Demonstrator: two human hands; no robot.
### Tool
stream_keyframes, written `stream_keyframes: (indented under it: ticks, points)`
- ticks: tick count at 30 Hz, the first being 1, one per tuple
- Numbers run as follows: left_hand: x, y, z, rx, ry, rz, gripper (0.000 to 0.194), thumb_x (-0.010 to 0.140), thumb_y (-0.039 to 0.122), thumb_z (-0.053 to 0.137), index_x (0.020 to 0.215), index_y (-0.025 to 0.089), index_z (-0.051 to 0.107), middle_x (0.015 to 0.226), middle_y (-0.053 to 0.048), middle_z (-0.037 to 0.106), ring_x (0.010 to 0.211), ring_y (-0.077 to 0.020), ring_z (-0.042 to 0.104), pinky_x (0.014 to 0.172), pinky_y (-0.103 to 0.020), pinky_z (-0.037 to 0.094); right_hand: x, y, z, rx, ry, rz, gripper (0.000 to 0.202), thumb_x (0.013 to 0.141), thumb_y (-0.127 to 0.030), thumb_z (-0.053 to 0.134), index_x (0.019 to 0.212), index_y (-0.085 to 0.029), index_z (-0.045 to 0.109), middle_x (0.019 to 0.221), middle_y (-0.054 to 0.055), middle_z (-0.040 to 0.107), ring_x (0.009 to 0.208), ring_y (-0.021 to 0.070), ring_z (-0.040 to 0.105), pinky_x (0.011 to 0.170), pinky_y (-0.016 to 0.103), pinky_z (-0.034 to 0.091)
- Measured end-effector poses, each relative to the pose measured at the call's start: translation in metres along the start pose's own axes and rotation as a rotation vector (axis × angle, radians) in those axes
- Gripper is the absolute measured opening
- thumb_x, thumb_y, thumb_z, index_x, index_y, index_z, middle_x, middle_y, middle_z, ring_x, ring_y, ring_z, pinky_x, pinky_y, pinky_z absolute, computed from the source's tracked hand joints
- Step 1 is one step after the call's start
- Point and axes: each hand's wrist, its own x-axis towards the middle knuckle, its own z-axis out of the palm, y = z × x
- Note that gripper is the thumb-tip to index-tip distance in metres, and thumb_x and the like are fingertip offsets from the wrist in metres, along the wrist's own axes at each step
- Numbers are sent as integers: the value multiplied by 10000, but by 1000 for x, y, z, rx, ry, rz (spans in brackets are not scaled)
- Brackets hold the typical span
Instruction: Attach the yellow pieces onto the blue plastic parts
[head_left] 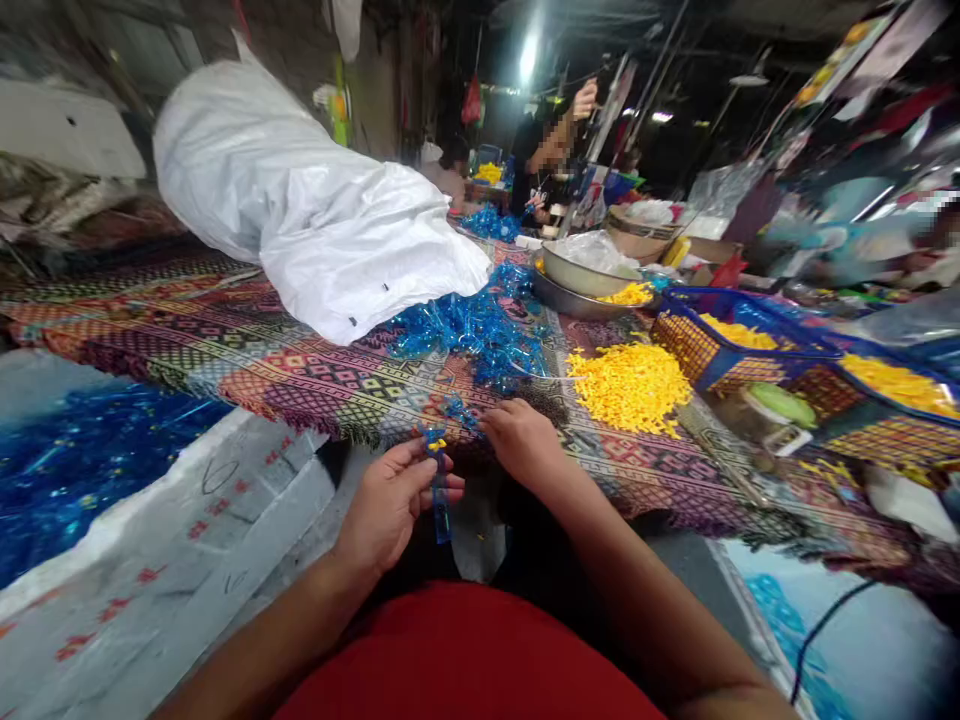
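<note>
A strip-shaped piece of clear blue plastic (442,505) with small yellow parts near its top is pinched between the thumb and fingers of my left hand (390,495). It hangs upright just off the table's front edge. My right hand (523,440) is over the edge of the cloth, its fingers curled and closed. Its fingertips meet a few small blue plastic pieces (459,410); whether one is gripped is hidden. Beyond both hands lies a heap of the same blue pieces (480,330). Right of it is a pile of small yellow parts (630,385).
A patterned cloth (330,385) covers the table. A large white sack (322,200) lies at left. Blue baskets (697,350) of yellow parts and stacked bowls (570,297) stand at right. Below left, a white-lined box (225,530) holds blue pieces. Another person (551,160) sits across.
</note>
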Motion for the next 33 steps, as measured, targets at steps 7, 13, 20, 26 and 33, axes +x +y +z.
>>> stream_keyframes:
  ticks: [7,13,20,26,33]
  points:
    - [-7,5,1,3,15,35,303,694,151,650,987,133,576,848,-47,613,722,-185,650,718,-377,541,33,-12,12,140,-49,-29,195,820,-164,488,951,-133,628,930,136,638,914,238,559,791,312,416]
    - [-7,6,12,114,-18,162,343,727,181,617,1068,163,585,990,-54,634,771,-160,637,747,-335,530,-7,-8,-1,1442,49,212,297,743,-280,617,1028,-198,610,825,27,650,613,134,561,504,235,421]
    - [-9,6,28,272,-128,215,348,756,161,561,1103,173,584,1032,-39,649,834,-159,622,735,-280,526,-39,-18,3,1988,-45,370,219,647,-244,726,840,-163,662,723,18,656,523,87,537,462,198,416]
    - [-13,4,32,348,-142,250,349,755,142,553,1101,175,582,983,-23,661,810,-141,618,729,-245,512,-40,-19,-1,2009,-2,394,224,616,-223,751,818,-164,675,700,5,655,510,75,529,455,181,412]
    - [-11,-1,29,436,-160,301,358,766,151,531,1117,202,572,1011,-23,642,907,-174,601,815,-290,489,-43,-24,-4,1932,55,383,200,641,-208,732,834,-176,687,747,1,659,546,69,515,469,172,408]
